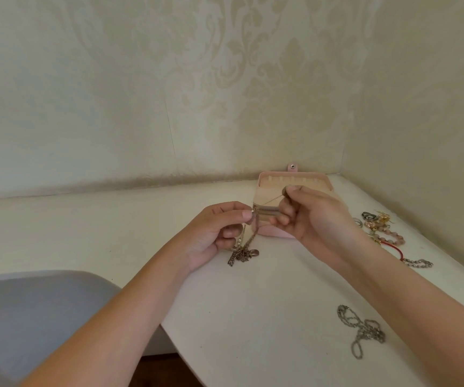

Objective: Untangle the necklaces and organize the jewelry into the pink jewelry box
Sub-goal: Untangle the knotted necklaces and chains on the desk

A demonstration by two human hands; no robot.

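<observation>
Forearms (99, 331) converged just before the open pink jewelry box (277, 231), where the left hand (219, 233) pinched the tangled necklaces (243, 250) and the right hand (311, 216) pinched one fine strand (270, 201) stretched above the box. Feeding slack toward the knot would likely serve better than pulling harder.

Two hands: left hand (214, 233), right hand (314, 219). One pink jewelry box (270, 189), one loose silver chain (370, 333), one grey chair (30, 317). One necklace tangle (242, 254), one mixed jewelry heap (382, 228).
</observation>
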